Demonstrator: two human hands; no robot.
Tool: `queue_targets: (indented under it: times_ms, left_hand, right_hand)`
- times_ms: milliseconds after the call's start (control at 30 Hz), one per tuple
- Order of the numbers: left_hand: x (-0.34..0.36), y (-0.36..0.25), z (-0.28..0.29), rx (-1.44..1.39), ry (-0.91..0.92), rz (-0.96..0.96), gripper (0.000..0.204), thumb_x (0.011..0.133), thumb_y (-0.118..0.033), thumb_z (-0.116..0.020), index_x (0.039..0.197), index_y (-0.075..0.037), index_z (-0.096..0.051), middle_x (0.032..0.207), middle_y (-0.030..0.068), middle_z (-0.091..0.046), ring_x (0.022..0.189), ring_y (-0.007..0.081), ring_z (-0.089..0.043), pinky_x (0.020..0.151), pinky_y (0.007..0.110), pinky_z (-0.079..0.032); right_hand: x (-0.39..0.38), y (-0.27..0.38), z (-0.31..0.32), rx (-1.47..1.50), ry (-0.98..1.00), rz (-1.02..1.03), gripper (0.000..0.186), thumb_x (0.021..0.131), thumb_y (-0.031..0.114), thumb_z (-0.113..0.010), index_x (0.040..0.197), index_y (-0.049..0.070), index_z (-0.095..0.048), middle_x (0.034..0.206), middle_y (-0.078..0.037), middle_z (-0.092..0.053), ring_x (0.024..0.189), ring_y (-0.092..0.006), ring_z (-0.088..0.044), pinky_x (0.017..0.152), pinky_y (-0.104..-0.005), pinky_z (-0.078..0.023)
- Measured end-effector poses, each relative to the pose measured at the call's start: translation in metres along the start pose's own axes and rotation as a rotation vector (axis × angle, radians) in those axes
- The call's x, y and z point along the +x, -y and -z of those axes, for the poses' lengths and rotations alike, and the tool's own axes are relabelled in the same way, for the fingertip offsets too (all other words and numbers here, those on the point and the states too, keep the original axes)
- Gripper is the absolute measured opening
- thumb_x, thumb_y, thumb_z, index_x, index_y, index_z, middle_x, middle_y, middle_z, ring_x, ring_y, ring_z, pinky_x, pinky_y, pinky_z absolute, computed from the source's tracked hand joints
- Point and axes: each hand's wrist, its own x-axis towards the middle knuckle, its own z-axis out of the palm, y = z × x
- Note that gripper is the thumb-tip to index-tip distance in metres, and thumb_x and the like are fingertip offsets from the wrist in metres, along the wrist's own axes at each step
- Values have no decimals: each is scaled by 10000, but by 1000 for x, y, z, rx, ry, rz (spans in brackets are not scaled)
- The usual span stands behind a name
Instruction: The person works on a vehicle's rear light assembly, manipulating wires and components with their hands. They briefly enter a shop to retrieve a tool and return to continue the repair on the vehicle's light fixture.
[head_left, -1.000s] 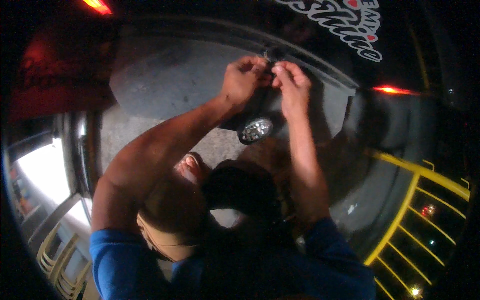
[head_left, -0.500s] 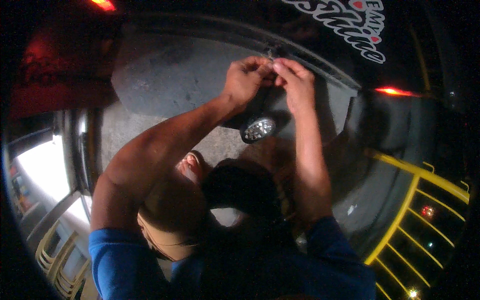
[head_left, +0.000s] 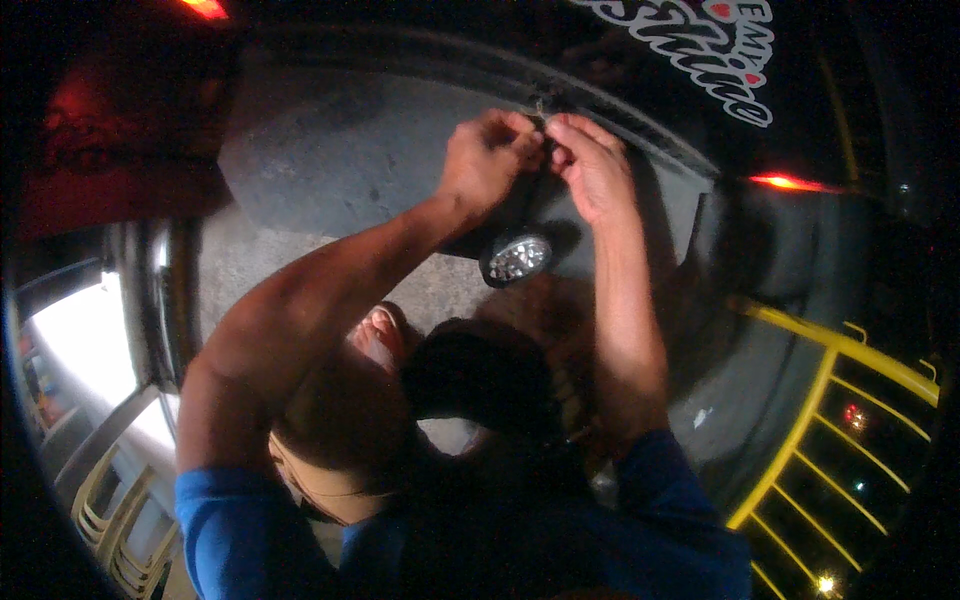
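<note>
My left hand (head_left: 487,155) and my right hand (head_left: 597,165) are raised close together at the edge of a dark panel, arms stretched forward. Each has its fingertips pinched. Between and just beyond them shows a thin, pale wire-like strand (head_left: 540,110); its ends are hidden by the fingers and too small to follow. Below the hands, between my forearms, hangs a round lamp (head_left: 518,259) with a clear faceted lens and dark housing. A dark cord seems to run up from it toward my hands, though shadow hides most of it.
A grey flat panel (head_left: 330,150) lies behind my hands, bordered by a dark ledge. Red lights (head_left: 790,183) glow at both sides. A yellow railing (head_left: 800,450) stands at the lower right, stacked pale chairs (head_left: 115,520) at the lower left. My bare foot (head_left: 378,335) is below.
My hands have drawn slightly apart at the fingertips. The left has shifted a little to the left, and the right has turned slightly. The lamp hangs in nearly the same place.
</note>
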Motion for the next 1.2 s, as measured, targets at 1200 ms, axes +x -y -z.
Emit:
queue_targets:
  times_ms: [1200]
  left_hand:
    - [4, -29, 12, 1103, -28, -565, 183, 866, -264, -626, 962, -119, -684, 919, 87, -637, 817, 332, -651, 680, 435, -529]
  right_hand:
    - [-2, -17, -6, 260, 55, -5, 130, 863, 127, -683, 981, 94, -640, 898, -16, -632, 748, -134, -562, 691, -326, -492]
